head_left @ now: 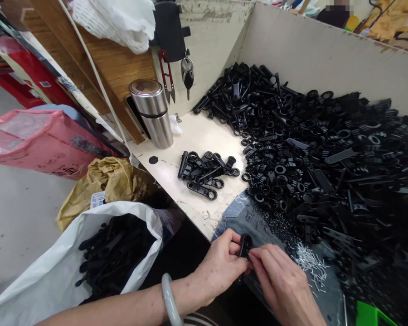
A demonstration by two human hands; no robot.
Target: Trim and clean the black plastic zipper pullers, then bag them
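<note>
Between the thumb and fingers of my left hand (221,260) is a black plastic handle part (245,244) with a rounded end, held over the near table edge. My right hand (280,276) is closed against the same part, fingertips pinched at its side. Whatever small piece those fingertips grip is hidden. Just right of my hands lie loose silver pins (313,267) on a denim cloth (250,217), beside a heap of tiny black pieces (284,231). Farther back, several similar black handle parts (202,188) with ring ends lie in a small group.
A large heap of black plastic parts (292,136) fills the right side. A steel flask (153,113) stands left, near hanging red thread snips (166,74) and keys (187,72). A white sack (153,222) of black parts sits below left. A green object (370,314) is lower right.
</note>
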